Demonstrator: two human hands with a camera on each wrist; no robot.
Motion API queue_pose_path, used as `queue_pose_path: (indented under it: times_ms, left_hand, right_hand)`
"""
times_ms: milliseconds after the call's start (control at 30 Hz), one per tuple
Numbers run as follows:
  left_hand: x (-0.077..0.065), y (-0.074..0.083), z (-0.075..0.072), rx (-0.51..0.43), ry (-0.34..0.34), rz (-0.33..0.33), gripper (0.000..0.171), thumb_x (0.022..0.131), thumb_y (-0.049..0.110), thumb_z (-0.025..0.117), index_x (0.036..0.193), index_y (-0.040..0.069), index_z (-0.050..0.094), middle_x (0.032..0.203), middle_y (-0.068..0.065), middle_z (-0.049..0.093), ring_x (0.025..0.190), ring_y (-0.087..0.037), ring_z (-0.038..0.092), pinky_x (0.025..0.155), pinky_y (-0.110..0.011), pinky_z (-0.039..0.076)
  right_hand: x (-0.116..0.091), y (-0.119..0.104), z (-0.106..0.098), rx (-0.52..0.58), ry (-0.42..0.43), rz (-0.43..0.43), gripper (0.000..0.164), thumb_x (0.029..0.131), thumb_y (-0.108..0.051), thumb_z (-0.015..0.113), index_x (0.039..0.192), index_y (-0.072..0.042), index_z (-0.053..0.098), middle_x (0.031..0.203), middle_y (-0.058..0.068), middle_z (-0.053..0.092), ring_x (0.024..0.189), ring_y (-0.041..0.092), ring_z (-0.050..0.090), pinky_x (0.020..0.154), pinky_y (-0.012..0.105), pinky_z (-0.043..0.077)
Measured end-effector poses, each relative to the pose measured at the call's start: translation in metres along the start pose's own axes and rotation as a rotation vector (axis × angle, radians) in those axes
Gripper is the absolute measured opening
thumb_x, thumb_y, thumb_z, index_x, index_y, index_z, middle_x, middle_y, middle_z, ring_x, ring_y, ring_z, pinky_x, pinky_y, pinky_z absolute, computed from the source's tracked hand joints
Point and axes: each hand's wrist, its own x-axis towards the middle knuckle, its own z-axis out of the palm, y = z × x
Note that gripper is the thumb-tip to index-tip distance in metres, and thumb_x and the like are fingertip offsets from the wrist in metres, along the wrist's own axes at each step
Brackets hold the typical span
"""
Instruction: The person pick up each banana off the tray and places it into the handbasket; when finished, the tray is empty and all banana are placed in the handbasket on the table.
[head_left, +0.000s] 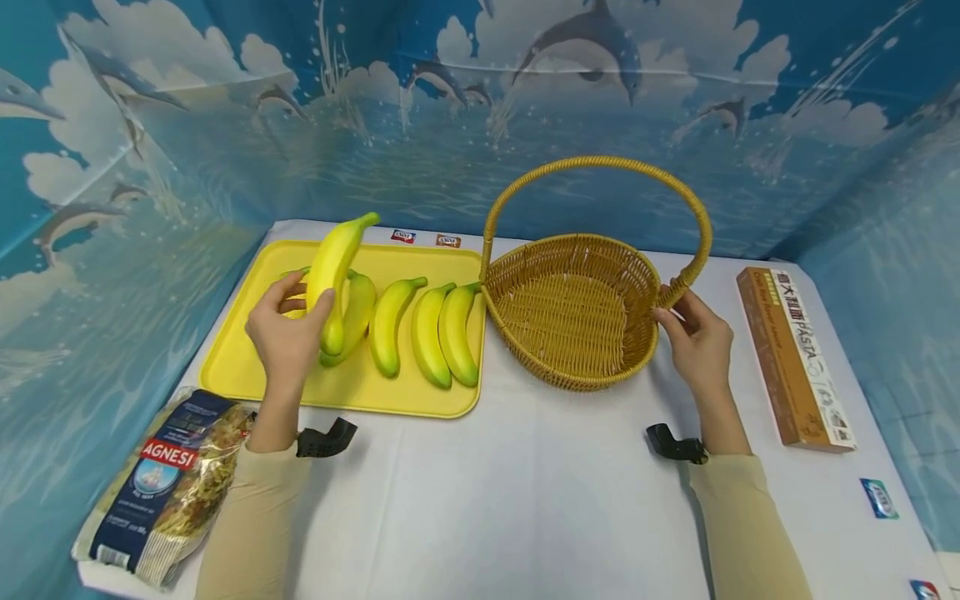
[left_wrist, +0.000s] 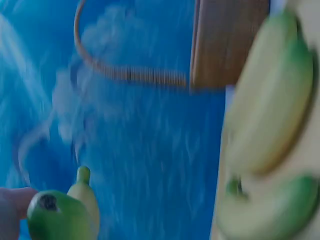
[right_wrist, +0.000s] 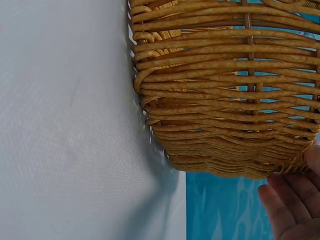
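My left hand point(head_left: 288, 333) holds a yellow banana point(head_left: 333, 271) between thumb and fingers, raised over the left part of the yellow tray point(head_left: 405, 406). In the left wrist view the green end of this banana point(left_wrist: 60, 217) shows at the lower left beside a finger. Several more bananas point(head_left: 390, 329) lie on the tray, some partly behind the held one. On the right, my right hand point(head_left: 701, 337) pinches the rim of a woven wicker basket point(head_left: 573, 325) at the foot of its tall handle. The basket's woven side point(right_wrist: 225, 100) fills much of the right wrist view.
A bag of Agnesi pasta point(head_left: 161, 483) lies at the front left. A long pasta box point(head_left: 795, 358) lies along the right side of the white table point(head_left: 525, 500). Small wrapped pieces point(head_left: 402, 237) lie behind the tray, others near the right edge. A dolphin-print curtain surrounds the table.
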Motion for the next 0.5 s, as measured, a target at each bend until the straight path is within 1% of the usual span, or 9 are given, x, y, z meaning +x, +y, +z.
queue_pose_path:
  times_ms: [133, 200, 267, 367, 433, 500]
  left_hand:
    - [-0.031, 0.033, 0.023, -0.034, -0.179, 0.169, 0.043, 0.078, 0.018, 0.08, 0.118, 0.003, 0.07, 0.101, -0.015, 0.069, 0.082, -0.016, 0.06, 0.062, -0.011, 0.046]
    - [-0.045, 0.046, 0.037, -0.046, -0.261, 0.243, 0.041, 0.077, 0.017, 0.08, 0.114, 0.003, 0.072, 0.099, -0.014, 0.069, 0.081, -0.022, 0.062, 0.061, -0.014, 0.048]
    - [-0.057, 0.056, 0.054, -0.055, -0.327, 0.296, 0.039, 0.077, 0.018, 0.079, 0.112, 0.003, 0.073, 0.098, -0.013, 0.068, 0.081, -0.023, 0.063, 0.06, -0.019, 0.051]
    - [-0.068, 0.068, 0.082, -0.055, -0.397, 0.342, 0.039, 0.077, 0.021, 0.077, 0.111, 0.004, 0.073, 0.102, -0.013, 0.069, 0.078, -0.023, 0.063, 0.06, -0.027, 0.052]
    - [-0.072, 0.074, 0.102, -0.049, -0.433, 0.356, 0.041, 0.077, 0.023, 0.076, 0.113, 0.004, 0.073, 0.103, -0.012, 0.07, 0.077, -0.022, 0.063, 0.062, -0.03, 0.052]
    - [-0.074, 0.079, 0.121, -0.028, -0.463, 0.354, 0.043, 0.078, 0.026, 0.074, 0.116, 0.006, 0.072, 0.104, -0.011, 0.071, 0.076, -0.022, 0.062, 0.066, -0.032, 0.05]
  right_hand:
    - [0.001, 0.0, -0.002, -0.003, 0.001, 0.022, 0.044, 0.093, -0.017, 0.066, 0.136, -0.012, 0.059, 0.129, 0.012, 0.065, 0.118, 0.016, 0.063, 0.088, 0.011, 0.049]
    - [0.001, 0.0, -0.003, 0.01, -0.002, 0.032, 0.044, 0.093, -0.015, 0.066, 0.136, -0.011, 0.059, 0.129, 0.013, 0.065, 0.119, 0.016, 0.062, 0.089, 0.012, 0.049]
    - [0.001, 0.0, -0.003, 0.027, -0.006, 0.036, 0.044, 0.093, -0.013, 0.065, 0.136, -0.011, 0.059, 0.13, 0.014, 0.064, 0.12, 0.015, 0.061, 0.089, 0.014, 0.05]
    - [0.0, -0.001, -0.003, 0.041, -0.01, 0.029, 0.044, 0.092, -0.011, 0.066, 0.136, -0.01, 0.059, 0.13, 0.016, 0.063, 0.121, 0.015, 0.061, 0.09, 0.015, 0.05]
    - [0.001, -0.001, -0.002, 0.045, -0.011, 0.022, 0.044, 0.092, -0.01, 0.066, 0.135, -0.009, 0.059, 0.129, 0.017, 0.063, 0.12, 0.014, 0.061, 0.089, 0.014, 0.05]
    - [0.001, -0.001, -0.002, 0.047, -0.01, 0.015, 0.043, 0.092, -0.01, 0.066, 0.135, -0.008, 0.06, 0.129, 0.016, 0.064, 0.119, 0.013, 0.061, 0.088, 0.013, 0.05]
